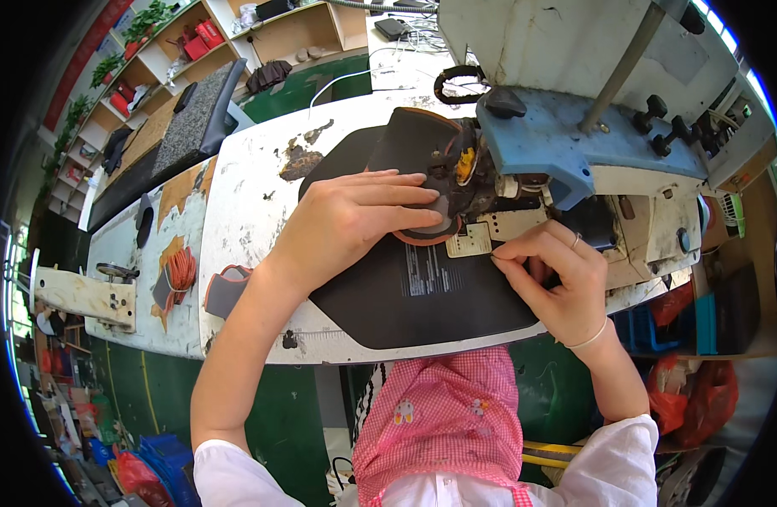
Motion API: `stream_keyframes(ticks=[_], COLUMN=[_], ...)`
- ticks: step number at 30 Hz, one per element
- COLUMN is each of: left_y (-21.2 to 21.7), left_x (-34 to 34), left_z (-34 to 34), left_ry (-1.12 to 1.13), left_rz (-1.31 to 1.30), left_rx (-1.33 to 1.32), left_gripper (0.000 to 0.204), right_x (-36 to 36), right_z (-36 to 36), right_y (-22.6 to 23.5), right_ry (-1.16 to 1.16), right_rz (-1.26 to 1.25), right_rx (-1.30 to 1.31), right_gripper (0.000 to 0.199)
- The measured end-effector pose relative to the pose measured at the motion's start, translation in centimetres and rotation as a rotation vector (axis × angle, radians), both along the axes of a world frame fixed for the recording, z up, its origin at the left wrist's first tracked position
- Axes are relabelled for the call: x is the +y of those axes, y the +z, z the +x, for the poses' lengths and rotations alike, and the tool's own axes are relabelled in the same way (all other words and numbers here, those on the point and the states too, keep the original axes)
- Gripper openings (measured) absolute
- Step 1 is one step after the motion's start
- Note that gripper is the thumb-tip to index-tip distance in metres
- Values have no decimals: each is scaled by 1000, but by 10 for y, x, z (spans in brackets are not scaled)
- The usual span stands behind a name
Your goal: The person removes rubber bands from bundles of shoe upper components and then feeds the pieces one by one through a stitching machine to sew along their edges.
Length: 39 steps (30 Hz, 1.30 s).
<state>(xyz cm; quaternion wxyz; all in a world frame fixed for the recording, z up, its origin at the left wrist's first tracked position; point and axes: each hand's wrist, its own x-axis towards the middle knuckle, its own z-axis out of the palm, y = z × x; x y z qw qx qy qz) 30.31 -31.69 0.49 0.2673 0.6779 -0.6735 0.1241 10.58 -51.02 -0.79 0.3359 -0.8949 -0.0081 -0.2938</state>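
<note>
My left hand [363,207] lies with its fingers stretched out over a dark grey piece with orange edging [414,139], beside the needle area of a blue and white sewing machine [536,135]. The fingertips rest on the piece's rounded grey end. My right hand [558,275] is closed in a pinch just right of the metal needle plate [469,243]. Whatever sits between its thumb and forefinger is too small to make out. Under both hands spreads a black sheet [431,313] with pale marks. Part of the edged piece is hidden by my left hand.
Another grey, orange-edged piece [228,290] lies left of my forearm. Beyond it is a bundle with orange edges [176,279]. A white worn tabletop [257,186] carries the machine. Shelves [300,34] stand behind, and red bags [697,401] hang at the right.
</note>
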Motion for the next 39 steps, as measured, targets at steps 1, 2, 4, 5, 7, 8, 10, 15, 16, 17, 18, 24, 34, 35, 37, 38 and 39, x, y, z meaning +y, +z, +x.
stream_keyframes(ticks=[1,2,4,5,7,8,10,15,16,17,18,24,34,35,37,38,39], left_y=[0,1,0,1,3,3,4,8,7,6,6,8,21,14,4,2,3], left_x=[0,1,2,3,4,4,6,4,3,2,2,3,10,11,12,13,15], left_z=[-1,-2,-3,-6,-16,-20,-31,-57,-61,-65,-69,-78,-16,-10,-7,-7,-8], left_ry=[14,14,39,41,109,108,208,314,347,346,371,398,-34,-51,-65,-79,-69], left_rz=[5,8,14,18,39,42,58,97,111,111,112,114,73,94,96,96,138], left_rx=[-3,-1,-39,-36,-96,-93,-142,-244,-282,-279,-294,-313,-51,82,196,309,323], left_gripper=[31,31,33,33,36,36,37,39,40,40,40,41,34,37,37,37,39], right_x=[-1,-1,-1,-1,-2,-2,-2,-5,-5,-6,-6,-5,-6,-6,-6,-6,-6], right_z=[0,0,0,0,0,1,1,1,1,1,1,0,0,0,0,0,0], right_y=[-1,-1,-3,-3,-4,-4,-5,-5,-6,-6,-7,-5,-5,-5,-6,-6,-6], right_ry=[0,3,10,13,11,15,27,36,36,37,41,52,68,69,66,68,70], right_rz=[4,5,12,14,18,14,16,7,7,2,0,2,-7,-6,-5,1,7], right_rx=[2,-7,-14,-20,-20,-25,-26,-34,-30,-34,-41,-47,-61,-58,-54,-61,-65], right_gripper=[14,14,14,14,14,14,14,15,15,14,14,14,15,15,15,15,15])
